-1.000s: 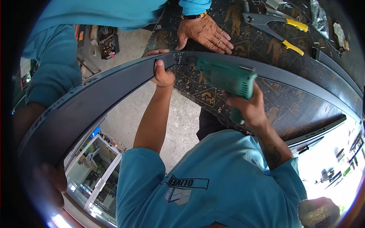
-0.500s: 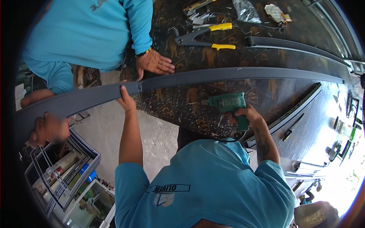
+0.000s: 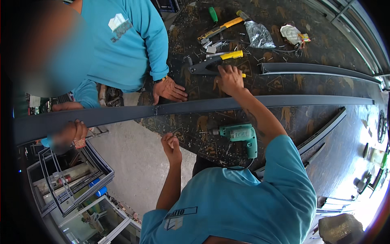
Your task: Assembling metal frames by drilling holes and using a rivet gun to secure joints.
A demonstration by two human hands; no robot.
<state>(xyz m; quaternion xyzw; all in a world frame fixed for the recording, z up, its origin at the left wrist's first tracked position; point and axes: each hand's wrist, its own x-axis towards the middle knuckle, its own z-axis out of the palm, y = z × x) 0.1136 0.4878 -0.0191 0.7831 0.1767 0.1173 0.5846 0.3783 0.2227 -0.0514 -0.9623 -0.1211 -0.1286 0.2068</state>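
My right hand [image 3: 230, 81] reaches across the long grey metal profile [image 3: 203, 105]. Its fingers are closed around the lower yellow handle of a hand riveter [image 3: 205, 66], which lies on the dark table. My left hand [image 3: 172, 149] hovers beside the table's near left edge, below the profile. The fingers are curled together, and whatever they may hold is too small to make out. A green power drill [image 3: 239, 135] lies on its side under my right forearm, bit pointing left. A co-worker's hand [image 3: 170, 89] rests flat on the table just beyond the profile.
Another person's hand [image 3: 77, 131] touches the profile's left end. A hammer [image 3: 221, 28], a green-handled tool [image 3: 213, 14], a plastic bag [image 3: 259, 35] and loose metal bits lie at the back. A shorter profile [image 3: 317, 69] lies far right. Frames [image 3: 77, 179] stand lower left.
My right hand has let go of the drill, now on the table, and moved to the riveter. My left hand has come off the profile and closer to me.
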